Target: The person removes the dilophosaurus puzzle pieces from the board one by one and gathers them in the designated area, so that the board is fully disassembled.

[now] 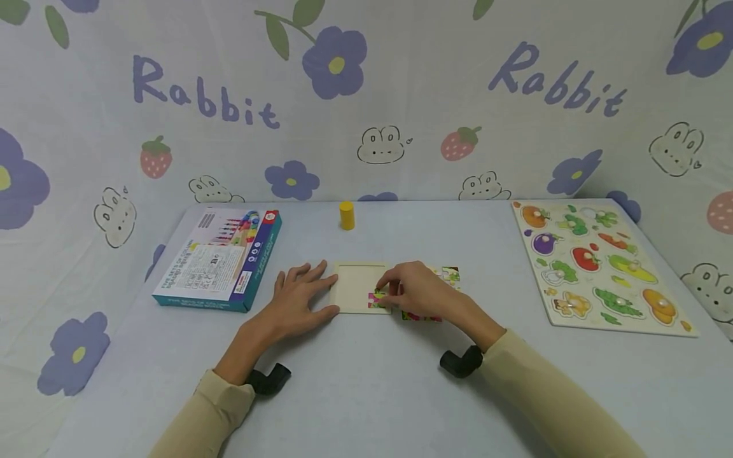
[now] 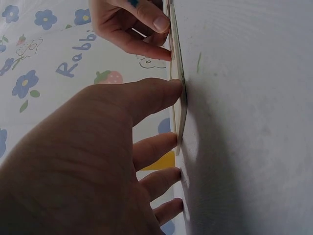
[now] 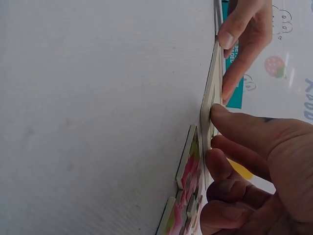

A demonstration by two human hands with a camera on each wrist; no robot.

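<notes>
A shallow cream-coloured puzzle tray (image 1: 352, 286) lies flat at the middle of the table. My left hand (image 1: 300, 299) is spread at its left side, thumb and index finger touching the edge, as the left wrist view shows on the tray rim (image 2: 181, 117). Over the tray's lower right corner, my right hand (image 1: 420, 292) pinches a pink and green puzzle piece (image 1: 375, 302) between thumb and index finger, its other fingers curled. Part of that piece is hidden by the fingertips. Loose colourful puzzle pieces (image 1: 450, 275) lie right of the tray, partly under my right hand, several showing in the right wrist view (image 3: 188, 171).
A boxed set (image 1: 214, 261) with a teal side lies at the left. Behind the tray stands a yellow cylinder (image 1: 347, 216). To the right is a vegetable peg board (image 1: 601, 267). A printed cloth (image 1: 383, 76) hangs along the table's back edge.
</notes>
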